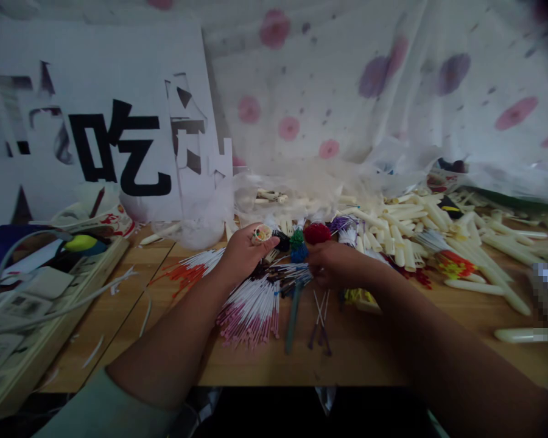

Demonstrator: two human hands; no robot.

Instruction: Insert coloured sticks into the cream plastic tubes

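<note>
On the wooden counter (pixel 265 368), orange-tipped sticks (pixel 182 272) lie left of the pink-tipped sticks (pixel 256 304); beyond these, the left hand (pixel 244 252) grasps a small round piece (pixel 261 235); to their right, the right hand (pixel 326 264) is curled, its hold I cannot tell.

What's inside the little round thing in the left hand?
At the end of the round thing facing us, tiny coloured specks show inside a pale rim, too blurry to name. The left hand covers part of its side, and anything deeper is hidden.
</note>
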